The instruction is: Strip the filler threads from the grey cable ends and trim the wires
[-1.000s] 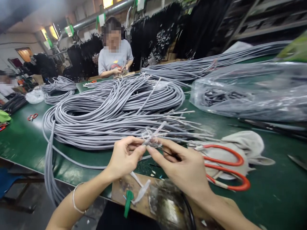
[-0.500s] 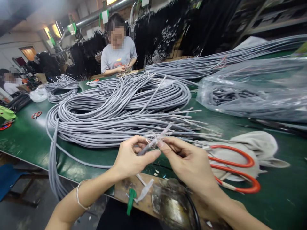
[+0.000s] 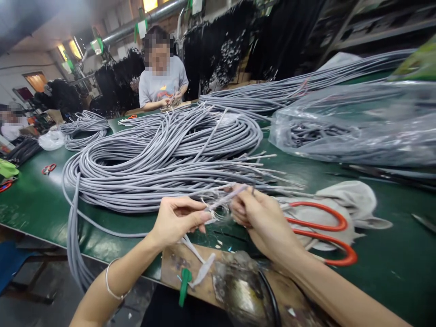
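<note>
This looks like a factory workshop for cable work: a long green worktop [image 3: 391, 281] carries heaped coils of grey cable [image 3: 153, 195], large orange-handled scissors [image 3: 344, 223] and a clear plastic bag [image 3: 374, 141] of dark pieces. A co-worker [image 3: 163, 86] handles something at the far side, before hanging black bundles [image 3: 218, 50] and a metal pipe [image 3: 160, 15].

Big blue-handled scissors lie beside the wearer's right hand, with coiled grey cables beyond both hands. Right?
Not quite: the scissors have orange-red handles, as the head view shows. They do lie beside the right hand, with coiled grey cables beyond it and the left hand.
</note>
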The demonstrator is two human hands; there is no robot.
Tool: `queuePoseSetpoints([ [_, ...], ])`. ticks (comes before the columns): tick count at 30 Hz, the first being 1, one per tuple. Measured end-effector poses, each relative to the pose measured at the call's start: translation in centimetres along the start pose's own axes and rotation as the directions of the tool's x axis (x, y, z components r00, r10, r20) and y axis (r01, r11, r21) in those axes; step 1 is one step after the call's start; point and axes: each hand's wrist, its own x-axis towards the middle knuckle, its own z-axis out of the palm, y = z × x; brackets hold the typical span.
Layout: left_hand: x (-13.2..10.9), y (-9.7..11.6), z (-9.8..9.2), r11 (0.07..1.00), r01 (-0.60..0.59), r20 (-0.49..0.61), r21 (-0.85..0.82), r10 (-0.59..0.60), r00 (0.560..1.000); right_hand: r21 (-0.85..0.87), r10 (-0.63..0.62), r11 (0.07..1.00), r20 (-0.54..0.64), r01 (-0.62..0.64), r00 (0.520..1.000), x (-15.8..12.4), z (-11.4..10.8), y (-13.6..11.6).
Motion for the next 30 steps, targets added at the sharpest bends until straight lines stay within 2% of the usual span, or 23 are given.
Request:
queuePoseSetpoints([
  [3,0.2,-0.1,0.0,1.0,-0.02,-0.125,-0.021,0.017,0.992,0.03,-0.097,0.995,0.028,0.096,0.995,-0.5,0.0,-0.5],
  [6,0.4,-0.4,0.1,0.998,-0.023,-0.171,-0.057,0.013,0.985,-0.058,-0.193,0.979,0.084,0.198,0.978,-1.3,0.2,-0.5],
  [9,0.5,-0.9,0.2,0.998,-0.005,-0.16,-0.066,-0.005,0.987,-0.241,-0.32,0.916,0.044,0.321,0.946,-2.0,0.3,0.0],
  [11,0.6,-1.1,0.1,0.998,0.038,-0.139,-0.052,-0.044,0.989,-0.343,-0.417,0.854,-0.004,0.391,0.909,-2.4,0.3,0.4],
  [14,0.7,-1.3,-0.2,0.991,0.122,-0.048,-0.051,-0.125,0.991,-0.41,-0.524,0.777,-0.002,0.477,0.852,-2.5,0.2,0.7],
  [17,0.8,-1.4,-0.5,0.968,0.208,0.073,-0.142,-0.199,0.977,-0.433,-0.574,0.726,0.045,0.534,0.817,-2.6,0.1,0.7],
  [19,0.9,-1.4,-0.5,0.948,0.24,0.099,-0.208,-0.224,0.97,-0.442,-0.584,0.71,0.066,0.549,0.809,-2.6,0.1,0.7],
  [24,1.0,-1.5,0.0,0.944,0.211,-0.037,-0.254,-0.227,0.973,-0.43,-0.571,0.718,0.085,0.547,0.817,-2.6,0.1,0.7],
  [27,0.9,-1.6,0.4,0.952,0.168,-0.127,-0.258,-0.206,0.97,-0.435,-0.602,0.685,0.112,0.584,0.791,-2.5,0.1,0.7],
  [30,0.7,-1.6,0.6,0.949,0.147,-0.161,-0.278,-0.197,0.967,-0.459,-0.631,0.638,0.146,0.618,0.762,-2.6,0.1,0.7],
])
